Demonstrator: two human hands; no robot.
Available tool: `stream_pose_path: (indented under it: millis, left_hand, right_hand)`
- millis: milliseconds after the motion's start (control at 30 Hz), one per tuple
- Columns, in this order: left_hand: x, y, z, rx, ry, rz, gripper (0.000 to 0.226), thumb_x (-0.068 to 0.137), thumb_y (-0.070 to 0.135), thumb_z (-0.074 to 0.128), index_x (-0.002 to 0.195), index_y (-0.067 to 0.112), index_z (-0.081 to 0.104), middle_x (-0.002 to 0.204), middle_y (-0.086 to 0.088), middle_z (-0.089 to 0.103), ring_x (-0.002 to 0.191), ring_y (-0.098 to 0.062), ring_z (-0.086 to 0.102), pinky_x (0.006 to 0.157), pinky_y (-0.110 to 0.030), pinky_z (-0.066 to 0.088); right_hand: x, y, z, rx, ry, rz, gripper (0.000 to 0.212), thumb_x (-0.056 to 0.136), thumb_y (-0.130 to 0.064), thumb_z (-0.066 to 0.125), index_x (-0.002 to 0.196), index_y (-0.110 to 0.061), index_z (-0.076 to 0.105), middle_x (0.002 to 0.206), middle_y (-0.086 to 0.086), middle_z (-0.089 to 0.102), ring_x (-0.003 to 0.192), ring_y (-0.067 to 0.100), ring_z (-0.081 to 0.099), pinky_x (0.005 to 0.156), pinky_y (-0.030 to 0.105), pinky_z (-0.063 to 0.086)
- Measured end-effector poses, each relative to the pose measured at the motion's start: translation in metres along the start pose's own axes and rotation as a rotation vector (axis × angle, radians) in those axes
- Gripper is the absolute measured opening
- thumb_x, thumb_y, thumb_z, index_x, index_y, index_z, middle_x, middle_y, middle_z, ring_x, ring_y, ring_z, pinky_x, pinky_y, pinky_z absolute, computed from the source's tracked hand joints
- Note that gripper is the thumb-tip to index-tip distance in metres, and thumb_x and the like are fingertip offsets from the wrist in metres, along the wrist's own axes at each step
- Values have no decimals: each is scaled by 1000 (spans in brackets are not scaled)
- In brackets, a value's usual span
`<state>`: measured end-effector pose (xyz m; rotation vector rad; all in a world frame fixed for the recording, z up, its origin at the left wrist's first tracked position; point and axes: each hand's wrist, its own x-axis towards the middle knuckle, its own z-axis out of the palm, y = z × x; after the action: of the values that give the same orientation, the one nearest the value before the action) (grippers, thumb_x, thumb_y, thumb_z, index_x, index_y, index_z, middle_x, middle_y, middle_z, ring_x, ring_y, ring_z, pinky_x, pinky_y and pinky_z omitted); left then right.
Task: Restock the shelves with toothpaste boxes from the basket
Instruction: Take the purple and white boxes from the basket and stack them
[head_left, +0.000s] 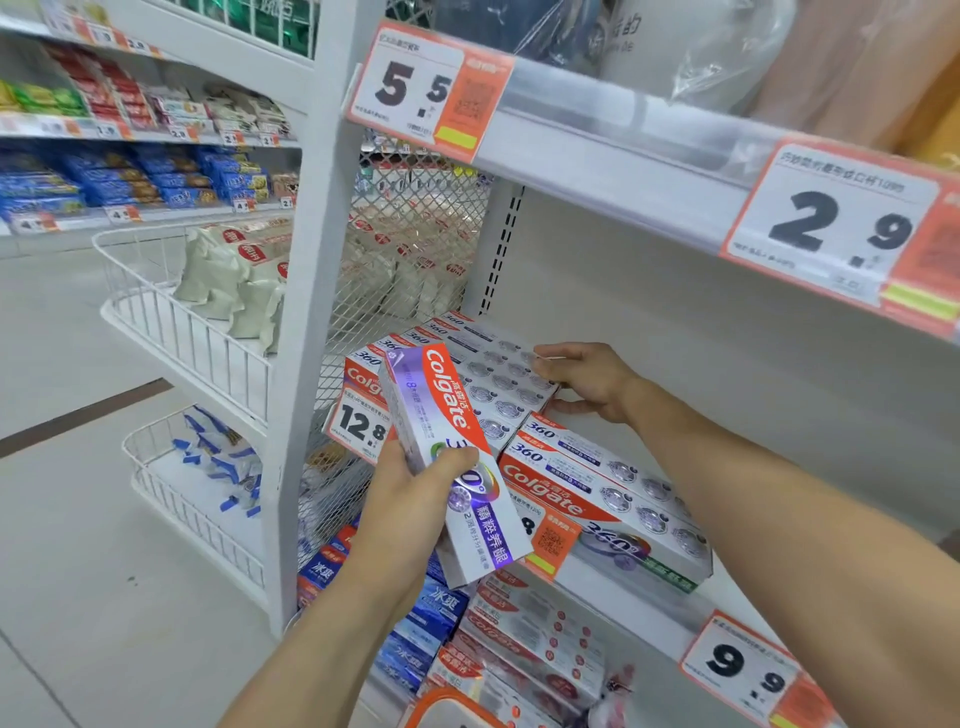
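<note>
Head view: left hand (415, 480) grips the loose purple-and-white Colgate cardboard toothpaste box (453, 457), fingers curled round its lower-middle, thumb across the printed face. Box long axis runs diagonal: top end up-left, just in front of the 12.8 price tag (361, 423); bottom end down-right, out past the grip. So the free leading end is the upper one, and it points at the back-left stack of white Colgate 360 boxes (488, 374) on the middle white metal shelf (649, 618). Right hand (587, 382) is on that stack's right end, fingers over the top edge and thumb low on the side; it steadies or squares the stack and carries nothing. Relative to the stack: held box just in front and slightly left, overlapping its front-left corner in this view; a second row of Colgate 360 boxes (602, 499) sits just right and nearer the shelf edge. Stacked boxes lie long axis roughly along the shelf depth-diagonal; held box is tilted steeper, so my read is it needs rotating flatter before it lands on top. Left hand is the nearer one for placement; right is already at the stack. Orange plastic basket rim (447, 709) at bottom edge, below the stack, contents not readable. Risk: box nudging the 12.8 price tag.
</note>
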<state>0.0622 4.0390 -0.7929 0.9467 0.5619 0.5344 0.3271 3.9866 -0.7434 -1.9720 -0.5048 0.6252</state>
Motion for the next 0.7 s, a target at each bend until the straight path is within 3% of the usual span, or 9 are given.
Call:
stream_pose_path:
  millis: [100, 200, 267, 333, 400, 467, 533, 700]
  left_hand:
    - [-4, 1, 3, 4, -17, 9, 31, 91, 16, 70, 119, 19, 57, 99, -4, 78, 81, -22, 77, 63, -32, 56]
    - [-7, 4, 3, -18, -34, 29, 31, 89, 17, 72, 116, 16, 58, 96, -4, 78, 77, -21, 77, 54, -27, 56]
    - [-8, 5, 3, -44, -53, 50, 33, 86, 19, 73, 116, 15, 60, 97, -3, 78, 79, -21, 77, 56, -27, 56]
    - [-8, 6, 2, -78, -61, 75, 37, 80, 21, 75, 114, 14, 63, 98, -4, 78, 79, -20, 76, 56, -27, 56]
    - [-6, 7, 1, -123, -53, 107, 42, 71, 22, 76, 110, 12, 65, 100, -6, 78, 80, -19, 76, 57, -29, 58]
    - [-4, 8, 0, -161, -44, 127, 45, 69, 22, 76, 111, 9, 67, 104, -9, 77, 83, -21, 75, 66, -34, 62]
    - [-2, 10, -1, -224, -36, 137, 48, 70, 21, 76, 114, 5, 66, 107, -13, 76, 86, -24, 73, 75, -36, 62]
    - [-4, 12, -2, -252, -56, 199, 50, 75, 28, 75, 120, 9, 66, 109, -10, 76, 98, -25, 74, 78, -30, 60]
  right_hand:
    - [2, 2, 0, -31, -1, -18, 31, 85, -25, 78, 115, -25, 69, 120, 3, 70, 118, 20, 63, 77, 35, 61]
    - [2, 4, 0, -208, 42, -99, 38, 87, -32, 76, 123, -23, 66, 134, 6, 61, 123, 22, 58, 97, 45, 55]
    - [-4, 3, 1, -494, 191, -308, 45, 88, -38, 74, 128, -20, 63, 138, 8, 54, 121, 21, 56, 106, 42, 47]
    - [-26, -6, 8, -531, 340, -561, 30, 90, -32, 73, 116, -19, 67, 121, 5, 61, 102, 16, 62, 98, 37, 50]
    - [-61, -20, 19, -402, 205, -619, 15, 92, -31, 70, 100, -19, 70, 99, 2, 71, 85, 17, 67, 87, 42, 55]
    - [-95, -25, 30, -307, -176, -496, 25, 91, -38, 67, 104, -17, 68, 92, 9, 74, 78, 25, 71, 79, 47, 59]
    - [-121, -24, 35, -316, -413, -429, 41, 83, -39, 71, 117, -15, 63, 99, 13, 72, 82, 23, 71, 78, 42, 60]
    - [-148, -26, 36, -252, -431, -462, 52, 71, -23, 85, 118, -20, 64, 97, 13, 74, 78, 28, 68, 75, 36, 58]
